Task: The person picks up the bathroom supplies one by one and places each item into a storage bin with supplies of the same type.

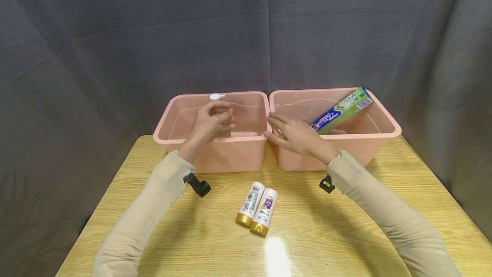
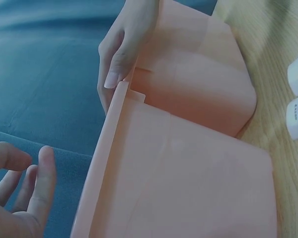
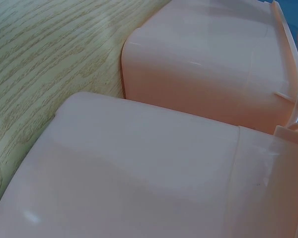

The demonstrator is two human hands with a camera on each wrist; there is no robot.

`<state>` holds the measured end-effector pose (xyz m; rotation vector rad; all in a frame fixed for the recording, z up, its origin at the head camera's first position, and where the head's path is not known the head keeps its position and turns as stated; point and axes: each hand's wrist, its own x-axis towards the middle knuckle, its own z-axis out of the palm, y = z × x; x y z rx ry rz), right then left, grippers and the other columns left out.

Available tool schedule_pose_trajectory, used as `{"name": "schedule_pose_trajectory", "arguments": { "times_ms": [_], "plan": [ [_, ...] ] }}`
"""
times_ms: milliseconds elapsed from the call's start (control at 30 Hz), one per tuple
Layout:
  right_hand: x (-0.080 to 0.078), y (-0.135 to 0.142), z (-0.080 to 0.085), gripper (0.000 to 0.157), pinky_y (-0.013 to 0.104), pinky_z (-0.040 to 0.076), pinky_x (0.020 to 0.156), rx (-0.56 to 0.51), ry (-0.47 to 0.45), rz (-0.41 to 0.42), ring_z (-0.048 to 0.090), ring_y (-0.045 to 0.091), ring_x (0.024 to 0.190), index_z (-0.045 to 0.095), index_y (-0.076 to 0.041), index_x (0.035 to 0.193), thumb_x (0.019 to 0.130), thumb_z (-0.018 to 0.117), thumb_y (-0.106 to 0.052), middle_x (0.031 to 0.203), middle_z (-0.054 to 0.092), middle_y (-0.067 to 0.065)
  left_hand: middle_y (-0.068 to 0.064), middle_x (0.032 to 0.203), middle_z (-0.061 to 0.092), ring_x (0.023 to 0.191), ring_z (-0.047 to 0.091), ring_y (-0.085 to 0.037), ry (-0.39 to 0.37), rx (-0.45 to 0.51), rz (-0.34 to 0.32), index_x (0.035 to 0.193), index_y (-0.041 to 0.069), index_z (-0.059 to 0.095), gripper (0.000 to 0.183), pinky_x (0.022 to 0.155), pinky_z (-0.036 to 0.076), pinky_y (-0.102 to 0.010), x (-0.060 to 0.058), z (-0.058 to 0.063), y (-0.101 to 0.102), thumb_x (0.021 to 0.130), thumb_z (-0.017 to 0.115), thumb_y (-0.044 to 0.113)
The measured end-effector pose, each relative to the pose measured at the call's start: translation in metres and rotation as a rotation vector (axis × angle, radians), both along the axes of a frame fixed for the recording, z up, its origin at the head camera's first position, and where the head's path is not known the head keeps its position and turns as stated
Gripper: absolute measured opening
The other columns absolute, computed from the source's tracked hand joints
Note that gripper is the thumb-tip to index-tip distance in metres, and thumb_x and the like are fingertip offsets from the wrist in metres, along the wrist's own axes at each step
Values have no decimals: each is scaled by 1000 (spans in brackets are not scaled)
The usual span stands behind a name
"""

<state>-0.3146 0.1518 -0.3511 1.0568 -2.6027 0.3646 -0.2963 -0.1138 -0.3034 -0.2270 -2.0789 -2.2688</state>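
My left hand (image 1: 213, 121) hovers over the near side of the left pink bin (image 1: 226, 155), fingers loosely bent. In the left wrist view no object shows between the fingers of this left hand (image 2: 22, 198). A brownish-green thing (image 1: 223, 133) shows partly behind those fingers, inside the bin. My right hand (image 1: 296, 136) lies over the inner corner of the right pink bin (image 1: 369, 151), where both rims meet. Its thumb touches the left bin's corner in the head view, and its fingers extend fairly straight. A green and blue toothpaste box (image 1: 340, 112) leans inside the right bin.
Two white tubes, a left one (image 1: 250, 204) and a right one (image 1: 264, 212), both with gold caps, lie side by side on the wooden table (image 1: 215, 243). A small white spoon-like thing (image 1: 217, 96) shows at the left bin's back rim. Dark curtain (image 1: 192, 33) hangs behind.
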Motion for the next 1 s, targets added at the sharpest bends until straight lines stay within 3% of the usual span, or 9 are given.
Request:
{"name": "schedule_pose_trajectory", "arguments": {
  "times_ms": [333, 533, 700, 867, 1000],
  "plan": [
    [-2, 0, -2, 64, 49, 43, 105, 2, 11, 1, 50, 36, 129, 49, -1, 144, 103, 45, -49, 148, 45, 17, -8, 98, 66, 81, 69, -19, 17, -33, -36, 124, -12, 56, 34, 83, 56, -48, 6, -3, -2, 91, 64, -8],
    [-2, 0, -2, 64, 50, 43, 104, 2, 14, 3, 52, 37, 127, 49, -1, 144, 103, 44, -50, 149, 45, 17, -9, 102, 66, 81, 68, -17, 16, -40, -53, 124, -9, 57, 33, 81, 57, -44, 10, -2, -1, 92, 64, -6],
    [-2, 0, -1, 64, 50, 43, 105, 7, 9, 1, 51, 37, 128, 48, -2, 145, 103, 44, -50, 149, 45, 17, -10, 104, 67, 85, 70, -25, 11, -61, -56, 124, -7, 58, 32, 80, 58, -42, 12, -2, -1, 92, 65, -5],
    [-1, 0, 0, 64, 50, 42, 105, 8, 10, 8, 50, 37, 129, 48, -1, 144, 103, 44, -50, 149, 45, 17, -10, 103, 67, 76, 70, -17, 8, -67, -68, 125, -9, 57, 34, 74, 60, -35, 15, -3, -2, 93, 64, -5],
    [-1, 0, 0, 64, 50, 42, 106, 4, 4, 7, 50, 37, 129, 48, -2, 145, 103, 44, -50, 149, 45, 17, -8, 100, 67, 73, 70, -16, 19, -71, -76, 124, -10, 57, 33, 73, 60, -36, 17, -3, -1, 92, 64, -6]
  ]
}}
